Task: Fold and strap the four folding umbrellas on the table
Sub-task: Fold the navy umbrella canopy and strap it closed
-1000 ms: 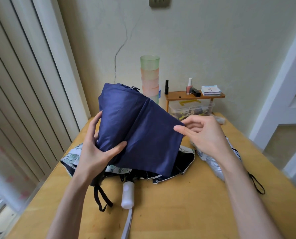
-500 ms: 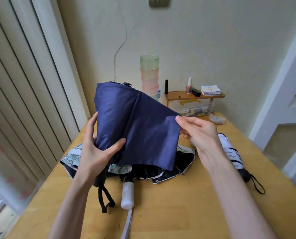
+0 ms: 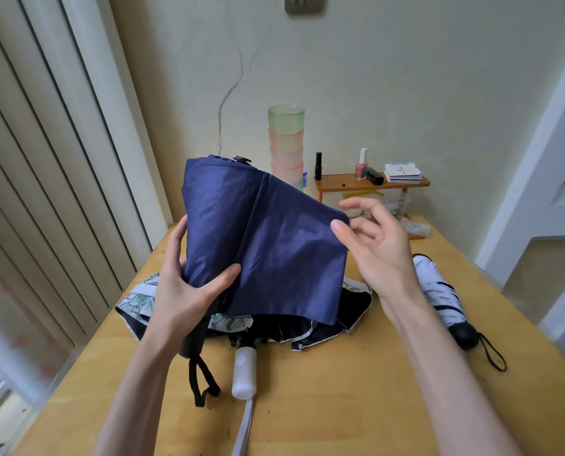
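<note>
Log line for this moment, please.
left hand: grips navy umbrella | right hand: fingers spread at its canopy corner | striped umbrella: folded

Two bare arms were seen in the head view, and nothing was worn on them. The long, thin left forearm was uncovered from the wrist down to the bottom edge of the picture. The long, thin right forearm was uncovered the same way, and soft lines were seen running along it under the skin. The slim, bare left hand was shown with long fingers and a wide thumb. The slim, bare right hand was shown with long fingers too, and its fingertips were a bit blurred.
</note>
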### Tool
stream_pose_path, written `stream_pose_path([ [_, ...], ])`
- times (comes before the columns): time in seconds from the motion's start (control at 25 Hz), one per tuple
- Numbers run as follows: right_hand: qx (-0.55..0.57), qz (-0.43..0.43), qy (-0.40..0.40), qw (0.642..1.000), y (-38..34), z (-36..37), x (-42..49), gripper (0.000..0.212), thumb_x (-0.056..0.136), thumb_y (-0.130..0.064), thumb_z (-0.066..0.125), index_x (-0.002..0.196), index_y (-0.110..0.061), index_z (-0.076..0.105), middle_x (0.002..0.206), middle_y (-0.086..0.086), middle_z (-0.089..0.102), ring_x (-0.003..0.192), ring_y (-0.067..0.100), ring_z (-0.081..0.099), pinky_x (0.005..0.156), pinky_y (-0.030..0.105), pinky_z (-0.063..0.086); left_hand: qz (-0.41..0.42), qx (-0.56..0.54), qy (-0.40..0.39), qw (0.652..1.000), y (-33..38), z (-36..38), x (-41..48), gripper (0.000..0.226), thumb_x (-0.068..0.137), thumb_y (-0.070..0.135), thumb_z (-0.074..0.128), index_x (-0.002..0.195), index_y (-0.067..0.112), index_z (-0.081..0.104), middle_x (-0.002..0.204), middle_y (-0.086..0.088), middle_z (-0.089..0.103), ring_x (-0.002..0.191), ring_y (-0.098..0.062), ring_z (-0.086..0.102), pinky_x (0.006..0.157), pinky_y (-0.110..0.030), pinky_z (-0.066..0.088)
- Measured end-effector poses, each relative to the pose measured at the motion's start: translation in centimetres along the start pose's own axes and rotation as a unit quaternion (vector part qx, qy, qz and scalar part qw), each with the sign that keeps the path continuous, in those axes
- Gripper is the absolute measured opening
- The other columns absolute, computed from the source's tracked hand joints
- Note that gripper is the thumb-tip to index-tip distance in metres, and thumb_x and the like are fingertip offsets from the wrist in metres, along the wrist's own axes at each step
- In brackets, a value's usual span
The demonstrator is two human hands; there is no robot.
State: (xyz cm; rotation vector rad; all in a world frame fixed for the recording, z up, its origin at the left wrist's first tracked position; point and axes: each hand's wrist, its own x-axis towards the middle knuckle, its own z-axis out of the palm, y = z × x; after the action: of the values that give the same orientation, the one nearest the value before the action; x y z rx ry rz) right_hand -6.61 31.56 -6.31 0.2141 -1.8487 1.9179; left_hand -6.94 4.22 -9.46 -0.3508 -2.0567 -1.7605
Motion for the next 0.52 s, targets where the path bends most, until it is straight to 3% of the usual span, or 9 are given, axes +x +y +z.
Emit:
stream_pose_path([
  [0.12, -0.063, -0.024, -0.037, 0.997, -0.3, -0.7, 0.2, 0.012, 0.094, -0.011, 0.079, 0.099, -0.020, 0.072, 0.095, -0.004, 0.079, 0.092, 0.013, 0.074, 0.085, 0.022, 0.058, 0.013, 0.015, -0.004, 1.000, 0.1, -0.2, 0.0, 0.104, 0.071, 0.023, 0.090, 0.159, 0.034, 0.036, 0.145, 0.029, 0.052, 0.119, 0.012, 0.059, 0.092, -0.011, 0.053],
  [0.24, -0.146, -0.010, -0.050, 0.988, -0.2, -1.5, 0.6, 0.012, 0.089, -0.021, 0.085, 0.091, -0.021, 0.073, 0.086, -0.005, 0.078, 0.081, 0.009, 0.073, 0.079, 0.023, 0.059, 0.025, 0.025, -0.015, 0.999, 0.2, -0.2, 0.0, 0.101, 0.075, 0.011, 0.091, 0.158, 0.032, 0.038, 0.147, 0.025, 0.052, 0.121, 0.012, 0.059, 0.090, -0.007, 0.050],
  [0.4, -0.262, -0.003, -0.076, 0.962, -0.4, -2.7, 0.8, 0.011, 0.086, -0.032, 0.087, 0.084, -0.031, 0.076, 0.078, -0.007, 0.077, 0.072, 0.008, 0.071, 0.074, 0.026, 0.060, 0.030, 0.035, -0.033, 0.998, 0.2, -0.1, 0.0, 0.100, 0.074, 0.007, 0.090, 0.151, 0.044, 0.038, 0.134, 0.044, 0.055, 0.119, 0.011, 0.062, 0.089, -0.008, 0.051],
  [0.52, -0.278, 0.024, -0.127, 0.952, -0.7, -3.1, 0.7, 0.005, 0.093, -0.025, 0.080, 0.091, -0.030, 0.081, 0.087, -0.012, 0.080, 0.083, 0.005, 0.074, 0.083, 0.029, 0.060, 0.035, 0.036, -0.036, 0.998, 0.2, -0.1, -0.1, 0.099, 0.074, 0.009, 0.091, 0.148, 0.049, 0.039, 0.139, 0.035, 0.057, 0.120, 0.007, 0.063, 0.089, -0.009, 0.052],
])
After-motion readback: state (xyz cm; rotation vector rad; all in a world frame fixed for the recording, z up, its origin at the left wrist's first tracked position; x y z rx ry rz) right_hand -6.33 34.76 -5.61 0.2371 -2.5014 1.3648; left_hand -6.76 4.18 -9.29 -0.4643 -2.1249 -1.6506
